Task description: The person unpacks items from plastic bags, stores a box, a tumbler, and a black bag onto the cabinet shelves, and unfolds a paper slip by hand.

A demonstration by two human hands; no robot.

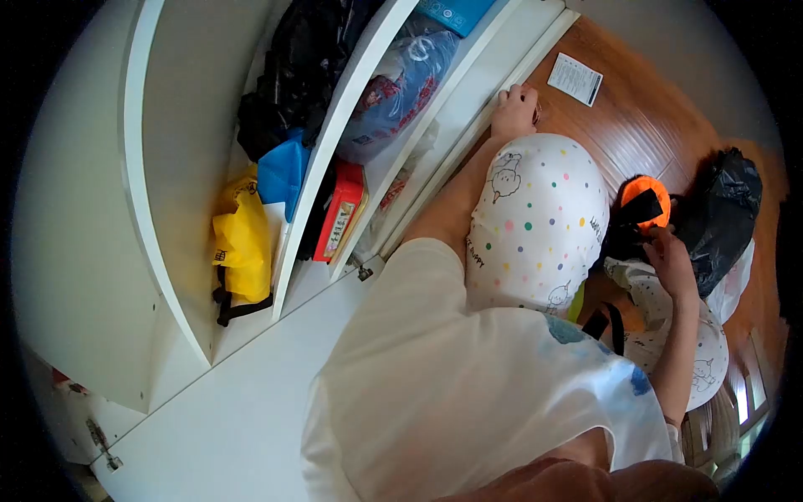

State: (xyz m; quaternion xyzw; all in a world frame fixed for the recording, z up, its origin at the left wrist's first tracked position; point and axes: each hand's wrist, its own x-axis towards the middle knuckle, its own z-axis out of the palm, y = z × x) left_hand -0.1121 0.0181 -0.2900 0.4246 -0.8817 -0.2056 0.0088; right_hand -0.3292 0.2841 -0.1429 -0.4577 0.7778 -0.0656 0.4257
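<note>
On the left, a white cabinet [159,167] stands open. One compartment holds a yellow bag with a black strap [244,243], a folded bright-blue item [284,171] and a crumpled black plastic bag [288,75]. The next, to the right, holds a red box with a pale label [341,213] and a translucent bluish plastic bag with red print [397,92].

The left hand [516,110] is by the cabinet's base at the wooden floor [623,117], its fingers curled; I cannot tell whether it grips anything. Just right of it lies a small white printed paper [575,79]. Below are the person's bent legs in white fabric with coloured dots and line drawings [539,222].

Farther right, the right hand [662,249] has its fingertips on a bright-orange rounded item with black straps [646,201], seemingly pinching the black part, though the view is dim there. That item is beyond the knees, beside a glossy black plastic bag [723,217].
</note>
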